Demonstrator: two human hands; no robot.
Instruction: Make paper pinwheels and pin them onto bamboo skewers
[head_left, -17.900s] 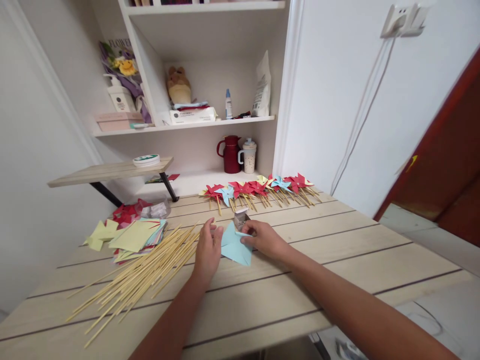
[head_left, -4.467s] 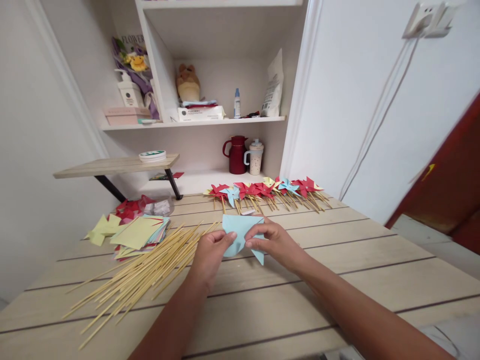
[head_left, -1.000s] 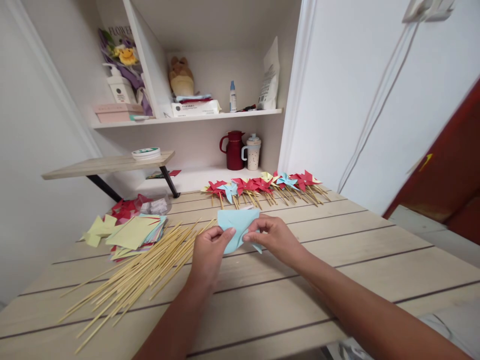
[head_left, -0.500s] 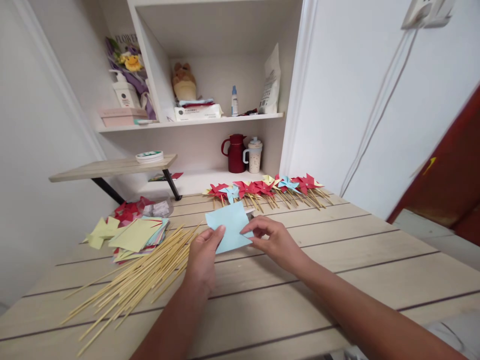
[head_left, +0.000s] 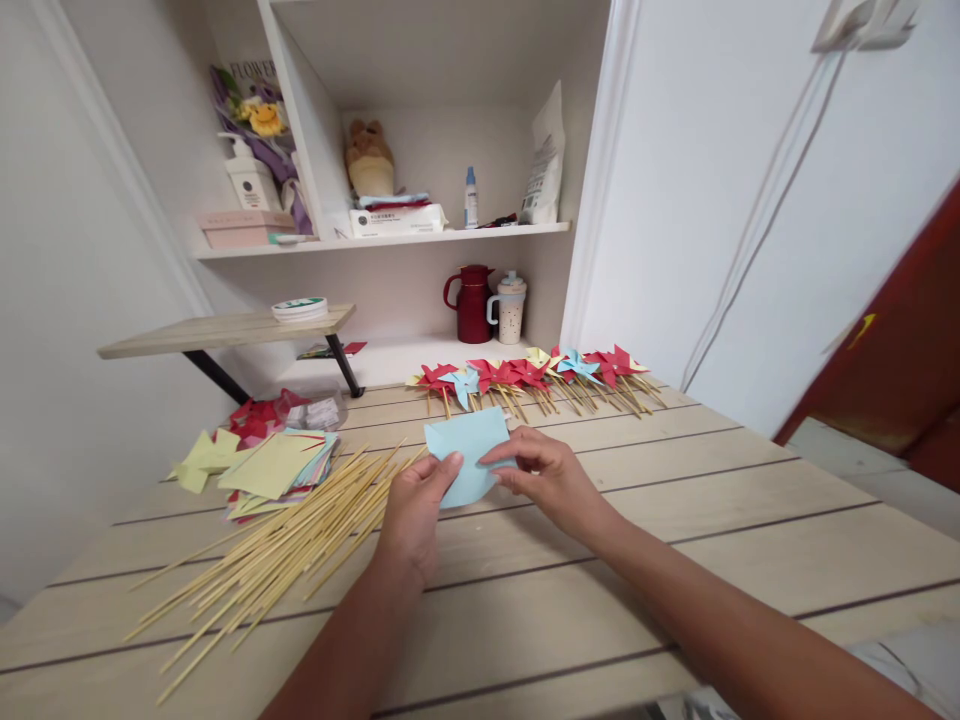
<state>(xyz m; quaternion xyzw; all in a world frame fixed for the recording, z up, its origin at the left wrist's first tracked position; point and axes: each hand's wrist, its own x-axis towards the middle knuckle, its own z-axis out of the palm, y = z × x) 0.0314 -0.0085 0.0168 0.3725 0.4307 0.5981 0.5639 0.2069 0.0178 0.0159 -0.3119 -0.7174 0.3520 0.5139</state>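
Left hand (head_left: 412, 503) is clamping one blue sheet (head_left: 466, 446) at its lower left edge, thumb on top; right hand (head_left: 553, 480) is pinching the right edge. The sheet is sitting between the two hands, above the bench (head_left: 525, 620). Behind it, two blue pinwheels (head_left: 463, 384) are lying among overlapping red and yellow ones. Sticks (head_left: 289, 540), too many to count, are spreading left of the left hand, beside one paper stack (head_left: 270, 468).

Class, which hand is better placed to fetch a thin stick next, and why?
Probably the left hand: it is beside the sticks, though it holds the blue paper; the right hand is farther off.
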